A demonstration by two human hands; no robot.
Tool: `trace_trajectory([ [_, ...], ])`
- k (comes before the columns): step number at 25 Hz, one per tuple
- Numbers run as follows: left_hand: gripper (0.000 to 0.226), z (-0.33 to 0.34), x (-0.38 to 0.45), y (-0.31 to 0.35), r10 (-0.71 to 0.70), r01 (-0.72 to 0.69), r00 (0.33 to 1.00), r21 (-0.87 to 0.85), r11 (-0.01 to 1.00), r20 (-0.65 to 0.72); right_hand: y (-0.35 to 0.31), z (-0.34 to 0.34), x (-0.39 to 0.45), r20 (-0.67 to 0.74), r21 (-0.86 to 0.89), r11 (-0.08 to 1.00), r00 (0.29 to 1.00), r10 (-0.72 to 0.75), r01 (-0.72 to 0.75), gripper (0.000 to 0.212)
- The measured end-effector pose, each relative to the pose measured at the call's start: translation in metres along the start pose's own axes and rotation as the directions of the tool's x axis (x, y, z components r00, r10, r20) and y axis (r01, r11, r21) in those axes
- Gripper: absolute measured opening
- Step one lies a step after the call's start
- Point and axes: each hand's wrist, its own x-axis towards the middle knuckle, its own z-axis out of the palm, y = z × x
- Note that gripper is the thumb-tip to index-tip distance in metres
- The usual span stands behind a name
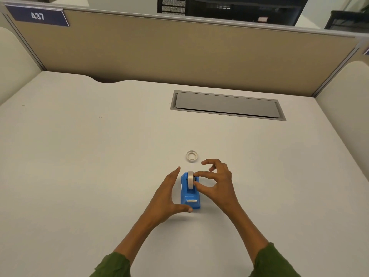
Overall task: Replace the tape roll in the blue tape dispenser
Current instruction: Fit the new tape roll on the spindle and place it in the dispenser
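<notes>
The blue tape dispenser [190, 196] stands on the white desk [79, 166], its cutter end toward me. A tape roll [190, 180] sits upright in its cradle. My right hand [216, 182] pinches that roll's right side with thumb and index finger, the other fingers spread. My left hand [168, 196] cups the dispenser's left side, thumb touching its near base, fingers apart and straight. A second, thinner tape roll [192, 156] lies flat on the desk just beyond the dispenser.
A grey cable hatch [227, 104] is set into the desk at the back right. A tan partition [179, 52] with a blue plate reading 437 [38, 16] closes off the far edge. Low side panels flank the desk.
</notes>
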Motion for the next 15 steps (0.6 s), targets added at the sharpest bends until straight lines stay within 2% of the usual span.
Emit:
trace_trajectory([
  [8,0.098,0.002,0.012,-0.003,-0.009,0.009,1.0,0.0,1.0,0.023,0.003,0.005,0.002,0.01,0.007,1.0,1.0,0.023,-0.023,0.028],
  [15,0.098,0.003,0.014,-0.006,-0.028,0.028,1.0,0.0,1.0,0.014,0.005,0.006,-0.001,0.018,0.094,0.995,1.0,0.024,-0.026,0.026],
])
